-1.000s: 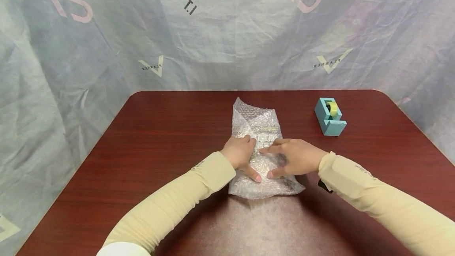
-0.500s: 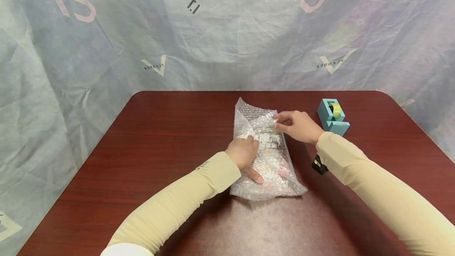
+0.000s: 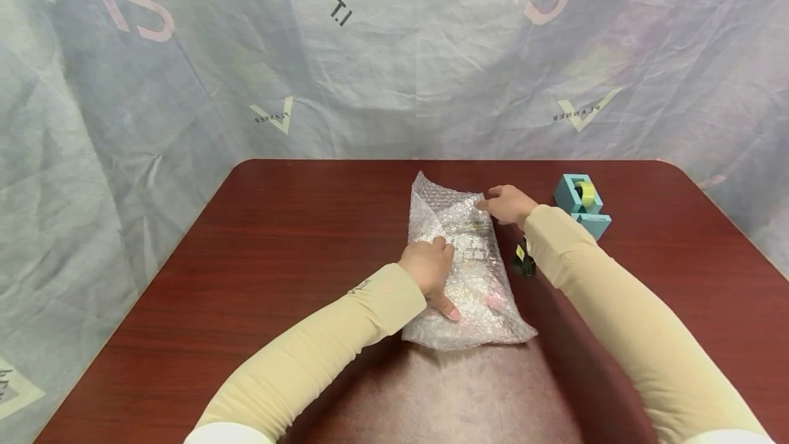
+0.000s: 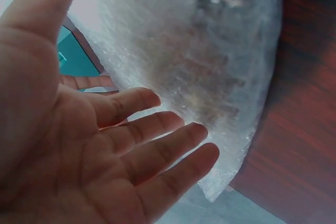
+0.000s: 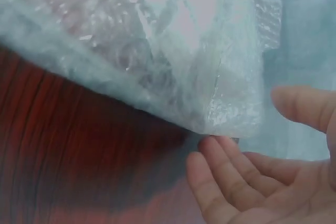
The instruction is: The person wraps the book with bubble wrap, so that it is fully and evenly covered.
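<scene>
A bubble-wrap bag (image 3: pixel 477 286) lies flat on the dark red table (image 3: pixel 296 225), with something inside that shows only faintly through the plastic. My left hand (image 3: pixel 428 266) rests on the left side of the bag, thumb spread toward me; in the left wrist view its fingers are nearly straight beside the wrap. At the bag's far right corner is my right hand (image 3: pixel 508 205). The right wrist view has its fingertips (image 5: pixel 210 153) at the edge of the bubble wrap, slightly curved, with the thumb standing well apart from them.
A light blue tape dispenser (image 3: pixel 593 225) with a yellow roll of tape (image 3: pixel 587 194) stands to the right, just beyond my right forearm. A grey printed cloth (image 3: pixel 394 74) hangs behind the table's far edge.
My right hand has lifted off the middle of the bag and moved away from me to its far right corner. The left hand has kept its place on the wrap.
</scene>
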Available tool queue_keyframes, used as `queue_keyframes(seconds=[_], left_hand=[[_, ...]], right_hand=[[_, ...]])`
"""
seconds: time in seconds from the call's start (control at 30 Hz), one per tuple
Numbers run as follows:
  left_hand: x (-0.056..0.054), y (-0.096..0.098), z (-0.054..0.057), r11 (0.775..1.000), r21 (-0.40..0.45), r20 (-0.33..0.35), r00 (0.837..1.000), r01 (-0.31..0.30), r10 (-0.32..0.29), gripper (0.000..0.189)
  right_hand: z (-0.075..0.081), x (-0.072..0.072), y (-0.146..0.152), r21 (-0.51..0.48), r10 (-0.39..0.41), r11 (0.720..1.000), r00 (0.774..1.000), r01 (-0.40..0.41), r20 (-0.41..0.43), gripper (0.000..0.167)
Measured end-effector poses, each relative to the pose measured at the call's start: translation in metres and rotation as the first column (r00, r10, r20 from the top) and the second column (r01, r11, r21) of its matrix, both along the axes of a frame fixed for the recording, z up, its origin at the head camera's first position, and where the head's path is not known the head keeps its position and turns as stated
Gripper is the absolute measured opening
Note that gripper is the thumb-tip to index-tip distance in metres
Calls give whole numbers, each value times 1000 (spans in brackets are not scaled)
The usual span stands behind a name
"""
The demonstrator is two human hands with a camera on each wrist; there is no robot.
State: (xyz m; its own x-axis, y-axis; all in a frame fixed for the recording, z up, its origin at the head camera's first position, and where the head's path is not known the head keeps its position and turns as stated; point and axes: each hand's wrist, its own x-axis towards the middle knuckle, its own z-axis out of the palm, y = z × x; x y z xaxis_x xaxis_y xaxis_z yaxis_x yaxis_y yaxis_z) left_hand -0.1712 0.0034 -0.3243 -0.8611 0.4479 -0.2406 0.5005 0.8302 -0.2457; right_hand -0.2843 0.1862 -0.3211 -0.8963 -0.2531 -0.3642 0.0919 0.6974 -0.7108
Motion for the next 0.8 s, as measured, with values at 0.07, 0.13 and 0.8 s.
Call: queue_keyframes(seconds=[0.07, 0.13, 0.8], left_hand=[[0, 2, 0, 1000, -18, -1, 1000, 2, -2, 102], [0, 3, -1, 999, -35, 0, 1000, 1, -1, 103], [-2, 5, 0, 998, -53, 24, 999, -26, 27, 104]], right_hand=[[-2, -3, 0, -23, -38, 999, 999, 39, 11, 69], [-4, -4, 0, -53, -66, 996, 998, 67, 20, 64], [-13, 9, 9, -118, 21, 992, 982, -44, -190, 33]])
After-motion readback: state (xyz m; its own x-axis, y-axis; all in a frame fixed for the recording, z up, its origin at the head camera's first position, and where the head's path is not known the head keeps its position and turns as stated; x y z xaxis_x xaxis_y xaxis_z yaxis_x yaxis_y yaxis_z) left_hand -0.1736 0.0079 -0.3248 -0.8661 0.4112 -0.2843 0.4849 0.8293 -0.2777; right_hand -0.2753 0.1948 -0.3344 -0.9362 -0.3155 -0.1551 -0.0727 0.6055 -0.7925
